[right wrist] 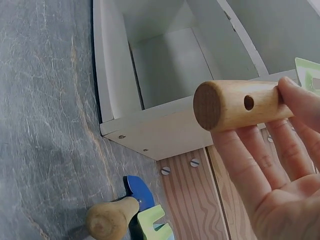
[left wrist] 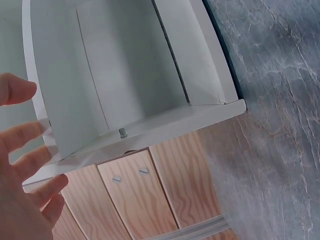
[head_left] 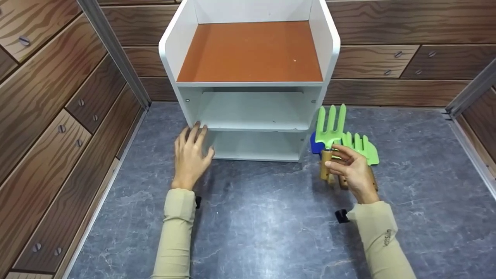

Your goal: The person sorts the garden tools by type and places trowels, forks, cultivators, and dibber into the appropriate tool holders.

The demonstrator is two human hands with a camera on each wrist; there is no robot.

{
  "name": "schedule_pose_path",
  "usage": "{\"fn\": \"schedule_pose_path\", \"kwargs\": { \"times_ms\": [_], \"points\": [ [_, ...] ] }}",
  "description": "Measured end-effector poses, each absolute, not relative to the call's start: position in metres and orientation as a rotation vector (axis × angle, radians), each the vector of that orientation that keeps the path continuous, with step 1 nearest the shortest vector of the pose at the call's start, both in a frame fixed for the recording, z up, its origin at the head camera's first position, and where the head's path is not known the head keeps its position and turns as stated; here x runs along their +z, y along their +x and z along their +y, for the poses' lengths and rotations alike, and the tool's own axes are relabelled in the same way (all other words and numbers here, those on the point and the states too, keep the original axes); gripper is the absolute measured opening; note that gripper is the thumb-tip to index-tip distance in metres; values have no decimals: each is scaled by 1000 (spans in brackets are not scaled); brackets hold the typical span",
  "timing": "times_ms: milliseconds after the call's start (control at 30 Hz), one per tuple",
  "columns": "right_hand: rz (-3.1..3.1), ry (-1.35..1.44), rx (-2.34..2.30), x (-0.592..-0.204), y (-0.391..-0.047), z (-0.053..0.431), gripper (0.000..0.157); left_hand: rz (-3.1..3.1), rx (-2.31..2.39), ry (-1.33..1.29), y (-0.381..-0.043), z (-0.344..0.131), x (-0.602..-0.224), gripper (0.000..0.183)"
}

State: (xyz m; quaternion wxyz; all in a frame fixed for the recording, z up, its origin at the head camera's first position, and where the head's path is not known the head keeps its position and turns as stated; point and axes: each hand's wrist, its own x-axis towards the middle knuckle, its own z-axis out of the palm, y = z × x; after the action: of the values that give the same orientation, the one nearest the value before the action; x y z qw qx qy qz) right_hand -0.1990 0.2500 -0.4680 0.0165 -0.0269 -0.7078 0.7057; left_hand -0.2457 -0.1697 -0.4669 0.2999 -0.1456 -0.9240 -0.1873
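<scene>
My right hand (head_left: 354,172) pinches the wooden handle (right wrist: 245,102) of a small green garden fork (head_left: 329,133) between thumb and fingers. The fork's three prongs point away from me, and a hole shows in the handle. Below it, more garden tools lie on the floor: a green pronged one (head_left: 362,145) and a blue-headed one (head_left: 316,144), partly hidden by the fork and hand. At the left front of a white shelf unit (head_left: 248,84), my left hand (head_left: 190,159) is spread with fingers apart, holding nothing. Whether its fingertips touch the unit I cannot tell.
The unit has an orange top surface (head_left: 250,52) between raised sides, with two open compartments beneath. Wood-patterned walls (head_left: 410,23) stand behind and at both sides. Grey marbled floor (head_left: 255,224) stretches in front.
</scene>
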Motion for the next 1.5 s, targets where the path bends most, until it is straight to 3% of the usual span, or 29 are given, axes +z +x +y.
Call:
{"fn": "schedule_pose_path", "kwargs": {
  "times_ms": [1500],
  "points": [
    [-2257, 27, 2054, -469, -200, 229, 53, -2461, -513, -379, -245, -170, -467, 55]
  ]
}}
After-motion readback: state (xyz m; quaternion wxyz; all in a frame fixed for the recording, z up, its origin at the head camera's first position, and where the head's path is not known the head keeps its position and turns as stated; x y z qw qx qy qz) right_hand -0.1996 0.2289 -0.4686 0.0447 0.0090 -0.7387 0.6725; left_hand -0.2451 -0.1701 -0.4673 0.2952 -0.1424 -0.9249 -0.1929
